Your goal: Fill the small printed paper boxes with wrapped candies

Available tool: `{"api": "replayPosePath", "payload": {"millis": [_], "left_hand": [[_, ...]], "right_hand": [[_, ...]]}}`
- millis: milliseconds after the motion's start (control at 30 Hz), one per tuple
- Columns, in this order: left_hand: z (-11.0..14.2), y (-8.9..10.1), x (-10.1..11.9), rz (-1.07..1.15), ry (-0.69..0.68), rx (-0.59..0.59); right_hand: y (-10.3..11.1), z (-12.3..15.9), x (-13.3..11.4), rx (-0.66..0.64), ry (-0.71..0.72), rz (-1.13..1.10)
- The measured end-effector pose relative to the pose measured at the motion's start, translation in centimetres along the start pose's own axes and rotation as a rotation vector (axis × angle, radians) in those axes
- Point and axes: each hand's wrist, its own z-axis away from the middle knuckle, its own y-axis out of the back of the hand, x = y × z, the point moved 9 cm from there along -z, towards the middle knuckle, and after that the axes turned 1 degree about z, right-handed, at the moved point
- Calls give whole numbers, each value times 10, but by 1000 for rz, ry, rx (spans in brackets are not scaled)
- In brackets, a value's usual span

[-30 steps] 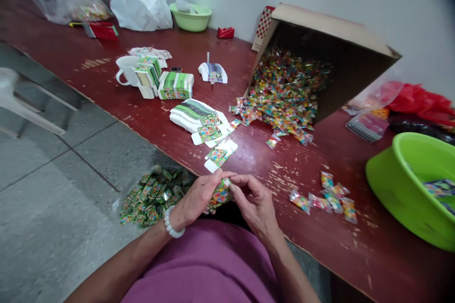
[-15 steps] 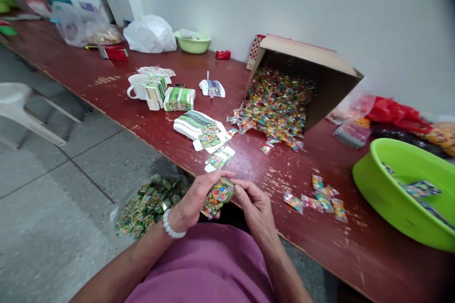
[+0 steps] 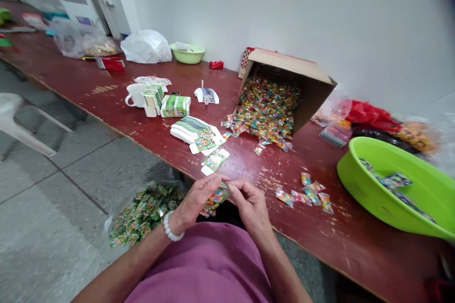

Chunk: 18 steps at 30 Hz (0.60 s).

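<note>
A small green printed candy box (image 3: 215, 199) is between my two hands, just off the table's front edge. My left hand (image 3: 197, 199), with a pale bead bracelet at the wrist, is closed round it, the thumb along the top. With thumb and fingers my right hand (image 3: 250, 203) pinches the box's right end, partly hiding it. Beyond my hands lies a flat carton (image 3: 215, 161), and behind it a fanned stack of folded cartons (image 3: 192, 130). Wrapped candies (image 3: 266, 109) spill from a tipped cardboard box (image 3: 316, 87).
On the right stands a green basin (image 3: 369, 199) with dark packets in it; several loose candies (image 3: 311, 193) lie beside it. A white mug (image 3: 134, 95) and banded carton stacks (image 3: 176, 106) are farther left. Below the edge, a bag of green packets (image 3: 145, 210) sits near a white stool (image 3: 24, 123).
The view has shifted, so the table things appear moved a little left. My hands stay on the candy box, and less of its printed face shows now.
</note>
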Motion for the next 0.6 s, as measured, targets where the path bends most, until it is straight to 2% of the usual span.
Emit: {"api": "replayPosePath", "payload": {"millis": [167, 333, 600], "left_hand": [[6, -1, -3, 51, 104, 28], [8, 0, 5, 47, 69, 37], [5, 0, -1, 48, 62, 19]], "right_hand": [[9, 3, 4, 75, -102, -145], [3, 5, -1, 23, -100, -121], [-3, 3, -11, 11, -71, -153]]}}
